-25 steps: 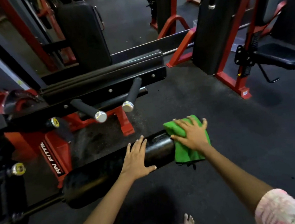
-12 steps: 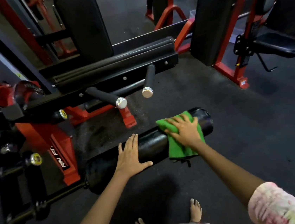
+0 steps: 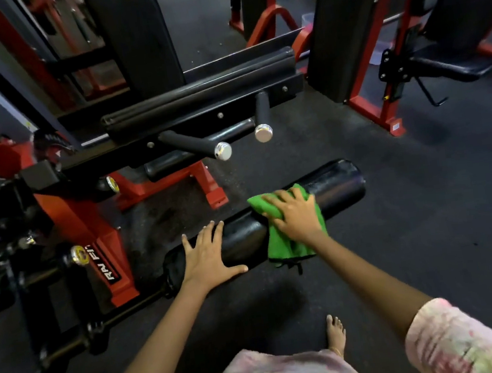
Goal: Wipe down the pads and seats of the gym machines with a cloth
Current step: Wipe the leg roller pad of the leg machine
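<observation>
A long black roller pad of a red and black gym machine lies across the middle of the view. My left hand rests flat on the pad's left part, fingers straight and spread. A green cloth is draped over the pad to the right of that hand. My right hand presses the cloth onto the pad with its fingers laid over it. The pad's right end is bare and shiny.
Behind the pad are the machine's red frame, two chrome-capped handles and a long black pad. An upright back pad stands behind. At the right is another machine with a black seat. My bare foot is on the dark floor.
My right hand has slid the green cloth leftward along the roller pad, from its right end toward the middle, uncovering the end. My left hand has stayed flat on the pad.
</observation>
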{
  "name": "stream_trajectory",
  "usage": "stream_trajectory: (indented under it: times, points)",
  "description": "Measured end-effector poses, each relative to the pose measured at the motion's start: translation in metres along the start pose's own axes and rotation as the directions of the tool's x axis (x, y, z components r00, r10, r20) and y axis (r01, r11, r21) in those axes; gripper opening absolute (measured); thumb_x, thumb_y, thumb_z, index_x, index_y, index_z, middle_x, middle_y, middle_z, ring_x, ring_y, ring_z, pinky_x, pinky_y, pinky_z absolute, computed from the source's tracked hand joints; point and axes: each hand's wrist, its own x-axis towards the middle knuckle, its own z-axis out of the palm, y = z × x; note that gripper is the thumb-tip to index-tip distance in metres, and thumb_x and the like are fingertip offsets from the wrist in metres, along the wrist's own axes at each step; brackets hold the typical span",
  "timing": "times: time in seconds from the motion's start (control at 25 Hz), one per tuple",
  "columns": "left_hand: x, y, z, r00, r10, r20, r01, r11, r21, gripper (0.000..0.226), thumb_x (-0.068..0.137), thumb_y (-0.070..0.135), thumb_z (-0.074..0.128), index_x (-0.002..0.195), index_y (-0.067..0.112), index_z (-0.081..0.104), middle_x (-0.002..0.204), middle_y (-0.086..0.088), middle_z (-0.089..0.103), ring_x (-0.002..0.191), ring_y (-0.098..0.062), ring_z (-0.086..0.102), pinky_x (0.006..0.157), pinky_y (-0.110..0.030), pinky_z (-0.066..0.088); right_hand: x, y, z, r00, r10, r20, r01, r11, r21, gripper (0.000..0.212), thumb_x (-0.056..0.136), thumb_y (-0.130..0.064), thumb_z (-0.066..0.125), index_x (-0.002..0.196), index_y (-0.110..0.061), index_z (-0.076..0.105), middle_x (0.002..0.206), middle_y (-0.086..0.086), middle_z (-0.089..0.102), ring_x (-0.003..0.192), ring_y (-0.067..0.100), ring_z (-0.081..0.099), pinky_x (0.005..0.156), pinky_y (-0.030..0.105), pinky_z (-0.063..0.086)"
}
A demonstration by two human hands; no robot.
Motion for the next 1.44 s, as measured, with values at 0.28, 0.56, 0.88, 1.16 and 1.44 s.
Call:
stream_trajectory:
  times: [0.28, 0.56, 0.88, 1.16, 1.44]
  points:
    - [-0.030, -0.047, 0.012, 0.996, -0.048, -0.070, 0.046, 0.998, -0.034, 0.117, 0.057, 0.090, 0.033, 0.150, 0.023, 0.011, 0.157, 0.002, 0.013, 0.145, -0.016, 0.008, 0.112, -0.058, -0.001, -0.017, -0.090, 0.009, 0.955, 0.296, -0.014, -0.293, 0.952, 0.094, 0.052, 0.081, -0.039, 0.058, 0.131, -0.028, 0.049, 0.134, 0.004, 0.045, 0.127, 0.035, 0.032, 0.097, 0.057, 0.029]
    - [-0.034, -0.080, 0.010, 0.994, -0.042, -0.099, -0.024, 0.808, -0.589, 0.068, 0.084, 0.034, 0.066, 0.142, 0.013, 0.037, 0.146, -0.004, 0.039, 0.135, -0.019, 0.034, 0.112, -0.032, 0.024, -0.020, -0.077, 0.009, 0.988, 0.154, 0.007, -0.154, 0.988, 0.007, 0.052, 0.087, -0.042, 0.053, 0.137, -0.031, 0.042, 0.138, 0.001, 0.040, 0.126, 0.031, 0.032, 0.097, 0.050, 0.029]
    - [-0.025, -0.083, 0.012, 0.911, -0.404, 0.083, 0.094, 0.007, -0.996, 0.032, 0.102, 0.026, 0.030, 0.127, 0.012, 0.046, 0.130, -0.024, 0.053, 0.119, -0.028, 0.049, 0.112, -0.043, 0.030, -0.045, -0.203, 0.021, 0.997, 0.056, 0.052, -0.062, 0.991, 0.115, 0.053, 0.078, -0.034, 0.063, 0.129, -0.023, 0.051, 0.129, 0.009, 0.049, 0.123, 0.034, 0.039, 0.096, 0.056, 0.031]
    - [-0.031, -0.078, -0.002, 0.905, -0.395, 0.159, 0.086, -0.197, -0.977, 0.053, 0.102, 0.039, 0.010, 0.136, 0.007, 0.034, 0.125, -0.027, 0.054, 0.118, -0.028, 0.049, 0.107, -0.040, 0.033, -0.045, -0.153, 0.019, 0.995, -0.095, 0.026, 0.095, 0.995, 0.021, 0.058, 0.077, -0.037, 0.065, 0.133, -0.030, 0.050, 0.131, 0.005, 0.049, 0.119, 0.034, 0.043, 0.093, 0.051, 0.035]
    - [-0.027, -0.080, 0.006, 0.900, -0.408, 0.155, 0.075, -0.206, -0.976, 0.060, 0.101, 0.041, 0.006, 0.140, 0.002, 0.029, 0.117, -0.023, 0.058, 0.118, -0.025, 0.047, 0.108, -0.036, 0.030, -0.041, -0.183, 0.019, 0.987, 0.154, 0.037, -0.157, 0.982, 0.101, 0.054, 0.082, -0.034, 0.059, 0.134, -0.026, 0.046, 0.136, 0.008, 0.042, 0.128, 0.034, 0.032, 0.101, 0.057, 0.025]
